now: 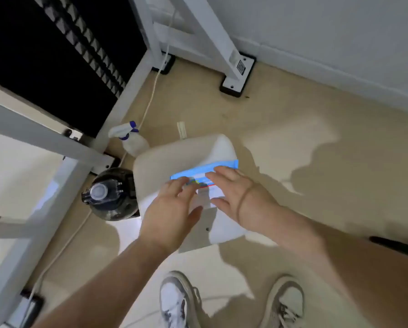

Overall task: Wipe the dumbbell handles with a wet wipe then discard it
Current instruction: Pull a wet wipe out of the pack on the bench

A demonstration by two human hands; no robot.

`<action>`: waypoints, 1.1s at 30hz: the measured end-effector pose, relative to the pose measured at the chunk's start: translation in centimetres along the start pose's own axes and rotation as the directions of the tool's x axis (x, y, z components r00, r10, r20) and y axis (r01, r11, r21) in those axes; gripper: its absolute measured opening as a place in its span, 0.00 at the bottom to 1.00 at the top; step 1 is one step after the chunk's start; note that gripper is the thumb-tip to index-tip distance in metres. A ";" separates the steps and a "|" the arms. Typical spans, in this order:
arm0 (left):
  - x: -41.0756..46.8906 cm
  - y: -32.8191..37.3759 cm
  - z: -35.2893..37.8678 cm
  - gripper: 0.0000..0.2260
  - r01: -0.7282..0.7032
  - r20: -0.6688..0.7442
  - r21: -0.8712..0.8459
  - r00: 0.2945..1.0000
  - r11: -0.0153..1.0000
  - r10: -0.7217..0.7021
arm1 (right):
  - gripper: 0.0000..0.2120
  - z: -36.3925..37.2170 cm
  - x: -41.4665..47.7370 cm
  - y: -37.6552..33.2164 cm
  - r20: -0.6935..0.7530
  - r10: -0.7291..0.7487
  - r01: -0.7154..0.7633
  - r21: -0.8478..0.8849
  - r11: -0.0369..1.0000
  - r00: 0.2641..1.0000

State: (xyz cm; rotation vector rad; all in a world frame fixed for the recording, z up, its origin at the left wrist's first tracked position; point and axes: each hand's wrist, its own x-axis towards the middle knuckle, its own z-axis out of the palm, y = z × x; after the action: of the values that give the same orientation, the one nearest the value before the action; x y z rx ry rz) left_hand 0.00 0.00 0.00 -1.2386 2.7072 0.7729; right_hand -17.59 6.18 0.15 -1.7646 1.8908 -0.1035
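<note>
Both hands were down over the white stool (151, 162), and right there on its seat lay the wet wipe pack (221, 167), a blue packet set toward the stool's right side. The left hand (172, 207) came in from the near side, fingers spread and fairly straight, tips on the printed face of the pack, thumb stuck out wide. The right hand (238, 195) lay flat across the pack's near edge, fingers straight and together, thumb apart from them, curled round nothing. A thin band (243, 204) circled that wrist.

Between the two thumbs sat a pale flap or sheet (204, 197) – too blurred to call which. The pack's label showed red, yellow and white patches – no word of it could be read.

Just beyond the stool's far left corner stood a spray bottle (133, 140), white with a blue-trimmed trigger. Touching the stool's left side was a dark water jug (110, 197) with a clear cap. Further off past the stool, a white frame (212, 31) stood on a black-edged foot plate, and a small square QR-type code (240, 66) sat on it, unreadable. A white cable (154, 88) ran along the floor to the stool's left. Near side of the stool: two pale sneakers (175, 301).
</note>
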 end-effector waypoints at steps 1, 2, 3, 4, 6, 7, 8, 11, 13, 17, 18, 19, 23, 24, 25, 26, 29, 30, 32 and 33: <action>0.5 0.0 0.8 0.20 -0.035 -0.031 0.040 0.999 0.999 0.036 | 0.27 0.7 0.7 0.4 -0.062 -0.066 0.063 -0.046 0.997 0.996; 1.0 -0.2 1.4 0.21 -0.050 -0.086 0.083 0.995 0.995 0.057 | 0.27 1.2 1.2 0.8 -0.120 -0.108 0.102 -0.057 0.993 0.987; 1.5 -0.6 2.0 0.20 -0.081 -0.123 0.113 0.988 0.990 0.095 | 0.26 1.8 1.6 1.6 -0.160 -0.161 0.146 -0.101 0.984 0.974; 2.0 -1.2 2.4 0.19 -0.114 -0.184 0.133 0.973 0.985 0.137 | 0.24 2.2 2.2 2.4 -0.194 -0.206 0.191 -0.091 0.977 0.959; 2.2 -2.5 3.3 0.20 -0.164 -0.250 0.160 0.947 0.973 0.201 | 0.22 2.8 2.8 3.7 -0.248 -0.289 0.280 -0.073 0.957 0.924; 2.2 -2.9 3.6 0.22 -0.168 -0.278 0.168 0.937 0.971 0.210 | 0.22 2.8 3.1 3.9 -0.272 -0.319 0.308 -0.084 0.948 0.908; 2.1 -3.1 3.7 0.24 -0.163 -0.294 0.171 0.933 0.972 0.209 | 0.22 2.7 3.1 4.0 -0.278 -0.338 0.323 -0.099 0.941 0.899; 2.6 -3.2 4.0 0.25 -0.157 -0.301 0.133 0.934 0.979 0.191 | 0.22 2.9 3.6 3.6 -0.309 -0.344 0.310 -0.155 0.938 0.887; 2.9 -3.2 3.7 0.26 -0.143 -0.302 0.058 0.941 0.988 0.154 | 0.22 2.3 4.1 3.3 -0.267 -0.326 0.303 -0.124 0.945 0.907; 2.7 -3.4 3.3 0.42 -0.098 -0.266 -0.156 0.963 0.983 0.054 | 0.24 -0.3 6.4 4.7 -0.067 -0.101 0.121 0.486 0.866 0.993; 2.6 -3.4 3.3 0.44 -0.104 -0.267 -0.248 0.963 0.963 0.036 | 0.23 -0.3 6.8 5.0 -0.018 -0.008 0.017 0.579 0.815 1.000; 2.6 -3.5 3.4 0.44 -0.115 -0.276 -0.349 0.961 0.930 0.015 | 0.19 0.2 7.1 4.9 -0.041 0.057 -0.018 0.630 0.776 0.998; 2.0 -3.0 3.4 0.27 -0.140 -0.346 -0.313 0.938 0.939 0.024 | 0.16 3.0 6.5 3.5 -0.474 0.021 0.100 0.229 0.968 0.880; 1.9 -2.7 3.1 0.26 -0.123 -0.334 -0.226 0.942 0.966 0.042 | 0.19 3.0 6.1 3.3 -0.512 -0.001 0.116 0.193 0.974 0.859; 2.0 -2.4 3.0 0.26 -0.102 -0.318 -0.145 0.947 0.984 0.051 | 0.20 2.8 5.8 3.5 -0.537 -0.006 0.136 0.202 0.970 0.843; 2.2 -2.0 2.8 0.27 -0.063 -0.291 -0.086 0.956 0.994 0.035 | 0.20 2.4 5.5 3.7 -0.569 -0.013 0.169 0.223 0.960 0.822; 2.8 -0.9 2.8 0.27 0.055 -0.247 0.009 0.968 0.998 -0.051 | 0.10 1.5 5.1 4.4 -0.566 -0.028 0.246 0.314 0.917 0.824; 2.8 -0.6 2.9 0.24 0.071 -0.263 0.007 0.963 0.997 -0.067 | 0.06 1.3 4.9 4.5 -0.523 -0.042 0.255 0.342 0.905 0.851; 2.8 -0.5 3.3 0.14 0.056 -0.342 -0.079 0.936 0.995 -0.080 | 0.03 1.3 4.6 4.2 -0.419 -0.109 0.272 0.351 0.896 0.901; 2.8 -0.7 3.4 0.09 0.050 -0.380 -0.139 0.920 0.989 -0.099 | 0.03 1.3 4.5 4.0 -0.377 -0.157 0.287 0.319 0.903 0.913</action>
State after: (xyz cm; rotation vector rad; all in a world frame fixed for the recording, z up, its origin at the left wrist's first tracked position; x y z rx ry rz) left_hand -1.85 -0.71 -4.02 -1.6747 2.9235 0.7723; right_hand -20.61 2.91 -4.13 -1.7704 1.7316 -0.8512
